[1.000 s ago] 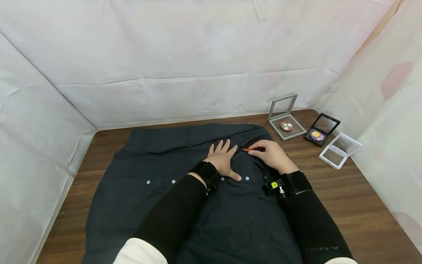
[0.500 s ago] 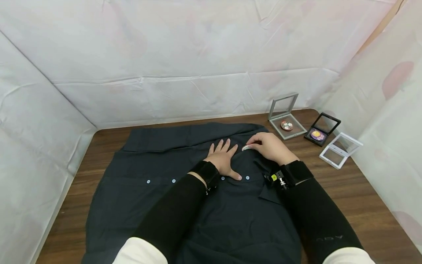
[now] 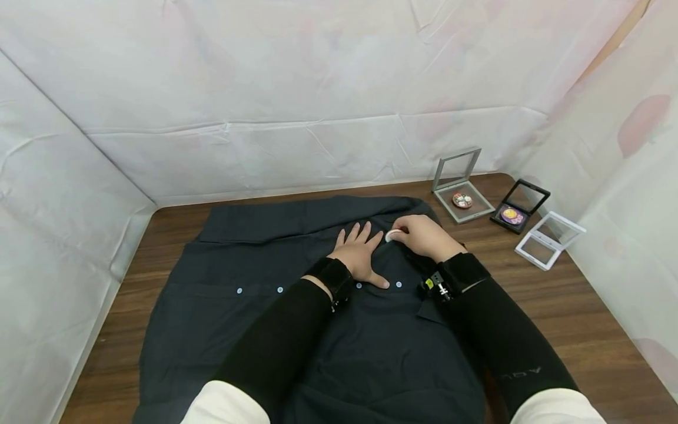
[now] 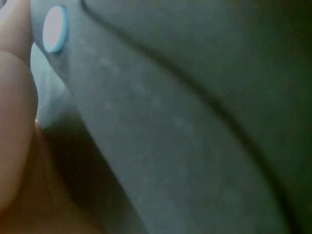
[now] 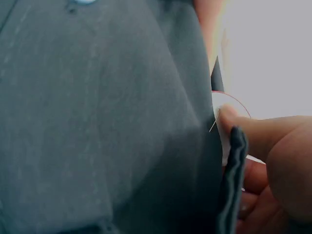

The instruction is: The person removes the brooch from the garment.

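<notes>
The shirt (image 3: 371, 347) is matt cloth; over the shirt, a smooth white badge (image 3: 392, 235) shows a thin metallic pin (image 5: 214, 122). Beneath the shirt, the tabletop (image 3: 551, 330) looks wood-grained; behind the shirt, creased, plastic-like sheeting (image 3: 296, 70).

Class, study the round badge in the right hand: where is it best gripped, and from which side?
Probably pinch the round badge across its faces, coming from the right, as the right hand does. It is a thin disc, and its pin points left, toward the dark shirt, so gripping from there might prick.
</notes>
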A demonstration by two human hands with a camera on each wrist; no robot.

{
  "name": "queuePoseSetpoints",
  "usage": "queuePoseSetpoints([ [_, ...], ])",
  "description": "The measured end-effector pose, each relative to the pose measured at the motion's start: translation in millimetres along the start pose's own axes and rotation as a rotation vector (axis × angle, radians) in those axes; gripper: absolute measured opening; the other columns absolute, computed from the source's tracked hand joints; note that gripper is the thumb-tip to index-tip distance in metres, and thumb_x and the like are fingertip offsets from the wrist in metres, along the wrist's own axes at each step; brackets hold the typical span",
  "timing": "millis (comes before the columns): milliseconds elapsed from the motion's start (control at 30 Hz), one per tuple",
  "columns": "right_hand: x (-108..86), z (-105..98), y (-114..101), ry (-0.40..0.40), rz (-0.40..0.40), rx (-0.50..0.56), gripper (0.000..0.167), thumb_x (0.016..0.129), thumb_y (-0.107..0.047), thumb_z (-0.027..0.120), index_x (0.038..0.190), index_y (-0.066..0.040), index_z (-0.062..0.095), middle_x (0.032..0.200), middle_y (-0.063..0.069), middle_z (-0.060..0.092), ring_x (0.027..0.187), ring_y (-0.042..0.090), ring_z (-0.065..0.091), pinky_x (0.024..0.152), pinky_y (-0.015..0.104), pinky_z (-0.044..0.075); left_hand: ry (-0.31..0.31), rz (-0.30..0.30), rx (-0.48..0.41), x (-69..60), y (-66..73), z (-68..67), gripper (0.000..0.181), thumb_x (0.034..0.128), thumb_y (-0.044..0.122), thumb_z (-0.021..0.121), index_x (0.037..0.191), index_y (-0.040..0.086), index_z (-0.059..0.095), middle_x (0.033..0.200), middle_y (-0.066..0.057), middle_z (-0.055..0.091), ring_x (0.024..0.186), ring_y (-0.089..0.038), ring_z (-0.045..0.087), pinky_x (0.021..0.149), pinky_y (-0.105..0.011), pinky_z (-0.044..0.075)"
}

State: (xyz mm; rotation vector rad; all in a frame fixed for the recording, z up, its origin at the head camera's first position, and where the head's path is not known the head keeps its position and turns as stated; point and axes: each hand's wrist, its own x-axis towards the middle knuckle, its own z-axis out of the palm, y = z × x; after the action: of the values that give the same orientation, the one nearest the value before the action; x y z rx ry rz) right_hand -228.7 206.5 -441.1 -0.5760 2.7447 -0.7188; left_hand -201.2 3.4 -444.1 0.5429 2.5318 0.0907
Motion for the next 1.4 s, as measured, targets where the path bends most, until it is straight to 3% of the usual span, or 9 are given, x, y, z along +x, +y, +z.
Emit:
queuePoseSetpoints([
  [100, -3.5, -1.3, 3.2, -0.035, -0.032, 0.012, 0.032, 0.108, -0.024, 0.059, 0.133, -0.007, 0.069, 0.124, 0.011, 0.07, 0.112, 0.029, 0.066, 0.098, 0.049, 0.051, -0.002, -0.001, 0.002, -0.7, 0.5, -0.2, 0.123, 0.0763, 0.082, 0.067, 0.167, 0.034, 0.0, 0.172, -0.002, -0.013, 0.157, -0.026, -0.014, 0.123, -0.056, -0.005],
  [167, -6.5, -3.9, 4.6, -0.029, -0.035, 0.044, 0.034, 0.107, -0.018, 0.059, 0.138, -0.005, 0.064, 0.127, 0.014, 0.069, 0.115, 0.031, 0.065, 0.099, 0.051, 0.05, 0.0, -0.003, 0.003, -1.3, 0.6, -0.5, 0.123, 0.0762, 0.083, 0.067, 0.167, 0.034, 0.0, 0.172, -0.002, -0.013, 0.157, -0.026, -0.013, 0.123, -0.056, -0.004],
  [300, -9.2, -8.5, 6.8, 0.045, -0.028, 0.089, 0.019, 0.103, -0.007, 0.064, 0.122, -0.006, 0.065, 0.11, 0.012, 0.069, 0.102, 0.028, 0.066, 0.09, 0.048, 0.052, 0.004, -0.008, 0.003, -1.9, -0.3, -0.9, 0.123, 0.0755, 0.084, 0.067, 0.167, 0.034, 0.001, 0.173, -0.001, -0.012, 0.157, -0.025, -0.012, 0.124, -0.055, -0.004],
  [400, -9.2, -10.6, 6.7, 0.081, -0.069, 0.064, 0.012, 0.101, -0.005, 0.066, 0.113, -0.008, 0.069, 0.105, 0.008, 0.07, 0.097, 0.024, 0.066, 0.088, 0.045, 0.053, -0.001, -0.011, 0.005, -2.3, -1.4, -1.1, 0.124, 0.0752, 0.084, 0.067, 0.167, 0.034, 0.001, 0.172, -0.001, -0.012, 0.157, -0.025, -0.013, 0.124, -0.055, -0.004],
  [667, -8.5, -14.3, -3.6, 0.092, -0.235, -0.116, 0.024, 0.1, -0.002, 0.067, 0.12, -0.008, 0.077, 0.116, 0.009, 0.072, 0.108, 0.027, 0.067, 0.095, 0.046, 0.054, -0.018, -0.016, -0.014, 0.9, -3.4, 0.0, 0.125, 0.0754, 0.083, 0.068, 0.167, 0.035, -0.001, 0.172, -0.001, -0.015, 0.156, -0.025, -0.016, 0.123, -0.056, -0.007],
  [933, -6.7, -10.7, -11.6, 0.116, -0.446, -0.32, 0.023, 0.095, 0.004, 0.071, 0.113, -0.008, 0.08, 0.101, 0.006, 0.068, 0.093, 0.022, 0.066, 0.085, 0.039, 0.056, -0.006, -0.015, -0.017, -0.2, -1.2, 0.4, 0.124, 0.0753, 0.082, 0.069, 0.167, 0.035, -0.001, 0.172, -0.001, -0.014, 0.157, -0.025, -0.016, 0.123, -0.055, -0.007],
  [1200, -17.7, -12.3, 1.9, 0.224, -0.519, -0.331, 0.019, 0.089, 0.006, 0.076, 0.104, -0.006, 0.082, 0.093, 0.005, 0.069, 0.087, 0.021, 0.066, 0.081, 0.038, 0.057, -0.014, -0.024, -0.001, -3.3, 2.9, -2.0, 0.123, 0.0759, 0.082, 0.067, 0.166, 0.036, -0.001, 0.172, 0.001, -0.015, 0.157, -0.024, -0.016, 0.123, -0.053, -0.007],
  [1400, -22.1, -12.5, 5.0, 0.238, -0.543, -0.386, 0.02, 0.09, 0.003, 0.077, 0.109, -0.005, 0.081, 0.092, 0.006, 0.067, 0.087, 0.022, 0.065, 0.082, 0.039, 0.056, -0.017, -0.028, 0.003, -3.2, 3.6, -2.3, 0.123, 0.076, 0.082, 0.068, 0.167, 0.035, -0.001, 0.172, 0.0, -0.015, 0.157, -0.024, -0.016, 0.123, -0.054, -0.007],
])
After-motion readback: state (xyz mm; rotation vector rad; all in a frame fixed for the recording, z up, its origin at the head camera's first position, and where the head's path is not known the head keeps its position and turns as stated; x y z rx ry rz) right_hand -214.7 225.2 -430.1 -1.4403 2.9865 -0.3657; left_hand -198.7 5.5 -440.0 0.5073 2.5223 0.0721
